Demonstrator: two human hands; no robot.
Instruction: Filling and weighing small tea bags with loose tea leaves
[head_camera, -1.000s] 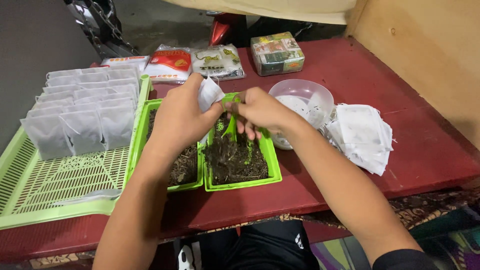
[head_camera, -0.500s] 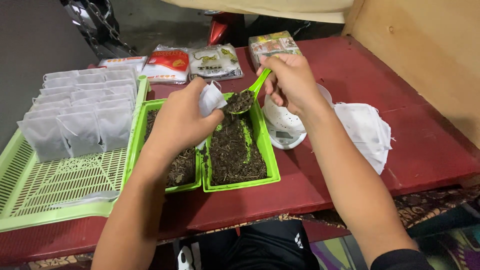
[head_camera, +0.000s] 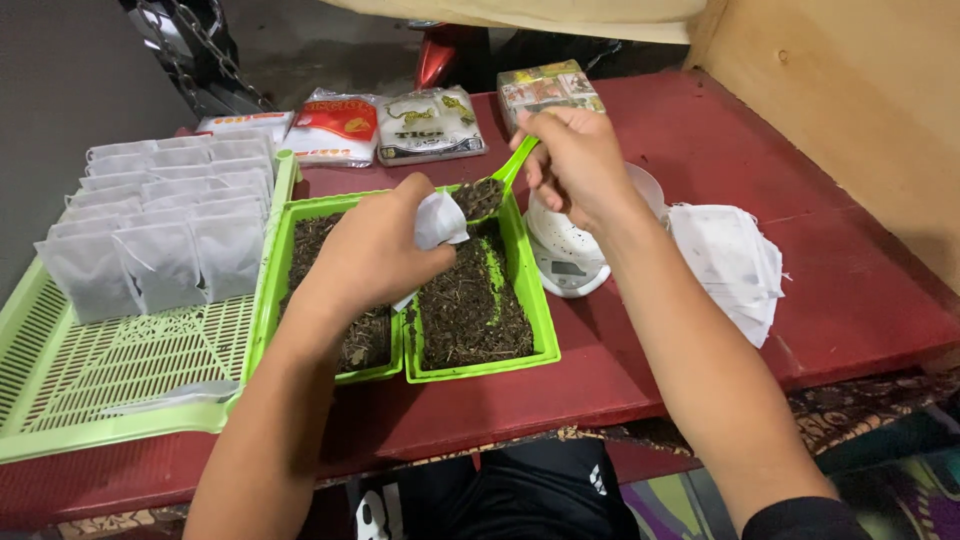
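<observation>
The right hand (head_camera: 578, 160), just above the middle of the frame, grips the handle of a green scoop (head_camera: 497, 185) whose bowl is heaped with dark loose tea. The scoop's bowl hangs just beside the mouth of a small white filter bag (head_camera: 437, 222), which the left hand (head_camera: 375, 250) pinches closed-fisted at frame centre. Both sit over the right green tray (head_camera: 545, 335), itself spread with the same dark tea; a second tray (head_camera: 275, 262) lies touching it on the left.

The bag's mouth looks narrow against the loaded scoop, so a tilt begun too early could shed tea past the bag; most would drop back into the tray, but some may scatter onto the red worktop (head_camera: 830, 300). If the left fingers squeeze the mouth shut, the load would spill over the hand.

Right of the scoop a white scale (head_camera: 570, 262) stands close under the right wrist, and a stack of empty bags (head_camera: 730, 265) lies beyond it. A careless elbow could nudge either. Filled bags (head_camera: 160, 225) stand in rows in the slatted green basket (head_camera: 110, 370) at the left.
</observation>
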